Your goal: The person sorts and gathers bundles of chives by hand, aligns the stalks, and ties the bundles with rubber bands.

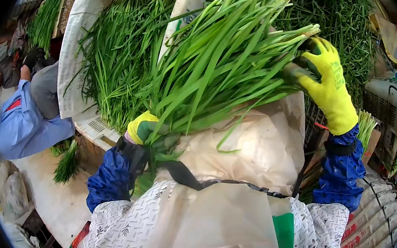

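A big loose bunch of garlic chives [224, 64] lies across the front of my body, with long flat green leaves to the left and pale stem ends to the upper right. My left hand [147, 127], in a yellow glove with a dark palm, grips the leafy end; leaves partly cover its fingers. My right hand [329, 82], gloved alike, curls its fingers round the stem ends. Beneath the bunch, a beige apron [249, 148] covers my lap.
To the left stands a white-lined crate [76, 63] filled with more chives [124, 43]. Further greens [340, 22] are heaped at the back right. A grey plastic crate [381, 107] stands at the right. Another person [39, 122] in a blue shirt sits at the far left.
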